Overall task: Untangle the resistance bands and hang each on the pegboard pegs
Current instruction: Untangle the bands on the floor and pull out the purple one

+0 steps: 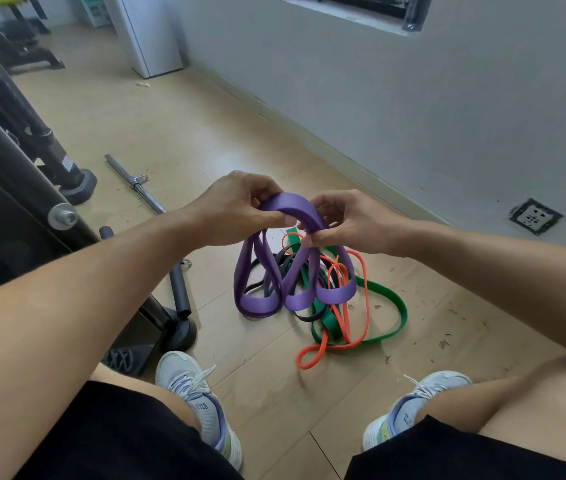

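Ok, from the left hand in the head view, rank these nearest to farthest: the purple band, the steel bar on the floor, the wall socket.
From the left hand:
1. Purple band, gripped in that hand, also held by the right hand.
2. Steel bar, on the floor to the left.
3. Wall socket, low on the wall, far right.

The purple band (295, 271) hides parts of the black band (267, 271), green band (389, 299) and orange band (361, 289) heaped behind it, so how they cross cannot be told. The left hand (236, 209) and right hand (347, 223) cover the purple band's top fold. Left of it, the black frame (4, 188) is cut by the edge. Shoe (202, 403) lettering is too small to read.
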